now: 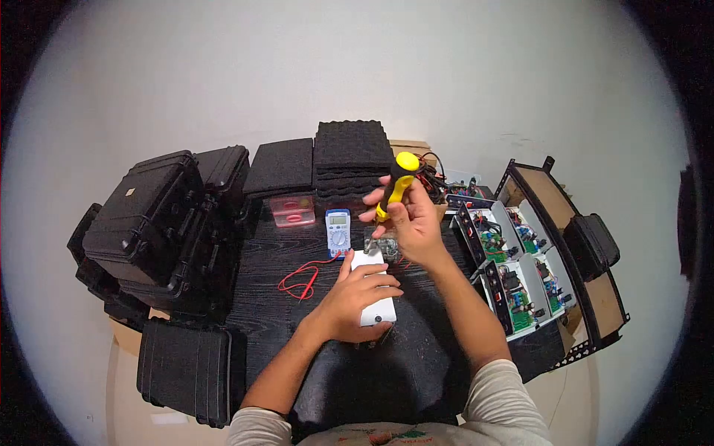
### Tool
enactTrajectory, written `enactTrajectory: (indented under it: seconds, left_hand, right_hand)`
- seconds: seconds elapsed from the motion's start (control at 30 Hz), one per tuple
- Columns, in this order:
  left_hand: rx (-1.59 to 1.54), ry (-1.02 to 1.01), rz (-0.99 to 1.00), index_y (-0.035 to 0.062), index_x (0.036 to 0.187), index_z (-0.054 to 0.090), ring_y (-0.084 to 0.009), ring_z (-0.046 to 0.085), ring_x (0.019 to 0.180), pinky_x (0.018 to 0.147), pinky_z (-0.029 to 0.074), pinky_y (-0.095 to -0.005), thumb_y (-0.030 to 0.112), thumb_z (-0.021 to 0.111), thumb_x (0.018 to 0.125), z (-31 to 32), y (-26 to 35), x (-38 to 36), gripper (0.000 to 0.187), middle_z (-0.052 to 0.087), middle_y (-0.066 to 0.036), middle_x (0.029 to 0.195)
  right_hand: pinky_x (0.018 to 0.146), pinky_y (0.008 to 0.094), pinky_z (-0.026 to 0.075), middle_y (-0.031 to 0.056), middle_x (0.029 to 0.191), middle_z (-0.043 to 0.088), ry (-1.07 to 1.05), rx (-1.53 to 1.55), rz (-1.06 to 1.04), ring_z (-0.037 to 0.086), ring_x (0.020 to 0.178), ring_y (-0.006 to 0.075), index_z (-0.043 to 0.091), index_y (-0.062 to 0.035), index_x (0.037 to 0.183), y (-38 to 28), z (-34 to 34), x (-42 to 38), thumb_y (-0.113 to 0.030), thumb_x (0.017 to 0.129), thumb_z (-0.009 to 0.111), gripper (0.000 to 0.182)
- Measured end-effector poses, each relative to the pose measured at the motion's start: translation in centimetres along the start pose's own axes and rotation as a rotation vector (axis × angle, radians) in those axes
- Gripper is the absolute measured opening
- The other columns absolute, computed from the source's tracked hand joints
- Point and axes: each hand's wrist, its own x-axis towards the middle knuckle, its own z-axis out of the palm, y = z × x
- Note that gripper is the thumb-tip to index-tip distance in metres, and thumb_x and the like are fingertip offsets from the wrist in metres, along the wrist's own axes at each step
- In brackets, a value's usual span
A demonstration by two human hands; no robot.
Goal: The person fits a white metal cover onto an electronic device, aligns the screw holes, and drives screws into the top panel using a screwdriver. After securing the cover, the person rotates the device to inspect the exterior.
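Note:
My left hand (361, 295) is closed over a white box (378, 311), fingers laid across its top and gripping its sides. A dark round spot shows near the box's close end. Above the far end, my right hand (415, 223) is wrapped round a screwdriver (404, 177) with a yellow and black handle. The screwdriver is tilted, its shaft pointing down at the box's far edge. Whether the tip touches a screw is too small to tell. Just beyond the box lies a clear container of small parts (387, 244), partly hidden by my right hand.
A blue multimeter (338, 234) with a red lead (306, 286) lies left of the box. Black hard cases (149, 215) are stacked at left, and black foam sheets (351, 152) at the back. Open white housings with circuit boards (513, 260) stand at right beside a metal-framed shelf (569, 223).

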Motion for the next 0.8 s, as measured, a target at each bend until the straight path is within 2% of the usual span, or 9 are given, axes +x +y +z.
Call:
enactTrajectory:
  seconds: [0.13,0.23,0.27,0.4,0.6,0.7,0.8]
  left_hand:
    - [0.002,-0.001,0.004,0.0182,0.129,0.07,-0.0295,0.05,0.143,0.121,0.008,-0.0796,0.032,0.088,0.073,-0.1,0.1,0.0,0.061,0.066,-0.001,0.137]
    - [0.004,-0.01,-0.004,0.0182,0.13,0.07,-0.0294,0.05,0.143,0.121,0.008,-0.0793,0.031,0.088,0.072,-0.2,0.3,0.1,0.061,0.066,-0.001,0.137]
    - [0.004,-0.014,-0.008,0.0182,0.13,0.07,-0.0294,0.05,0.143,0.122,0.008,-0.0792,0.031,0.088,0.072,-0.3,0.4,0.1,0.062,0.066,-0.001,0.137]
    - [0.003,-0.013,-0.007,0.0183,0.13,0.07,-0.0295,0.05,0.143,0.122,0.008,-0.0789,0.031,0.088,0.071,-0.2,0.3,0.1,0.063,0.066,-0.001,0.137]
    - [-0.001,-0.022,-0.019,0.019,0.129,0.071,-0.0298,0.05,0.143,0.122,0.008,-0.079,0.03,0.089,0.07,-0.2,0.3,0.1,0.063,0.066,-0.001,0.137]
    - [-0.003,-0.021,-0.017,0.019,0.129,0.071,-0.03,0.051,0.143,0.122,0.008,-0.0792,0.03,0.089,0.07,-0.1,0.2,0.1,0.063,0.066,-0.001,0.137]
    - [0.005,-0.018,-0.017,0.019,0.129,0.071,-0.0299,0.05,0.143,0.122,0.008,-0.0795,0.03,0.089,0.07,-0.1,0.2,0.1,0.063,0.066,-0.001,0.137]
  right_hand:
    - [0.074,0.0322,0.063,0.0172,0.132,0.065,-0.096,0.137,0.153,0.074,0.107,0.0239,0.044,-0.005,0.145,-1.2,-0.2,1.5,-0.042,0.111,0.051,0.051]
    - [0.069,0.0294,0.062,0.0174,0.131,0.066,-0.104,0.16,0.22,0.075,0.105,0.0239,0.044,-0.0078,0.142,-0.6,-0.6,2.3,-0.037,0.111,0.056,0.045]
    - [0.062,0.0257,0.06,0.0154,0.123,0.069,-0.067,0.104,0.144,0.076,0.097,0.0228,0.043,-0.0098,0.139,-0.3,-0.4,2.5,-0.03,0.107,0.064,0.043]
    - [0.057,0.0236,0.056,0.0094,0.107,0.073,0.049,-0.006,0.202,0.077,0.085,0.0188,0.043,-0.0085,0.134,-0.3,0.4,2.8,-0.019,0.103,0.071,0.043]
    - [0.058,0.0249,0.055,0.0091,0.111,0.073,-0.012,0.138,0.257,0.074,0.079,0.0151,0.046,-0.0055,0.131,0.1,-0.2,2.7,-0.016,0.103,0.07,0.039]
    - [0.059,0.0234,0.055,0.0083,0.11,0.072,0.02,0.151,0.237,0.072,0.078,0.0128,0.046,-0.0057,0.129,-0.8,0.1,2.3,-0.013,0.1,0.074,0.041]
    - [0.063,0.0227,0.056,0.0066,0.105,0.07,0.076,-0.015,0.172,0.069,0.082,0.0088,0.049,-0.0053,0.122,-1.0,0.6,2.4,-0.007,0.095,0.079,0.04]
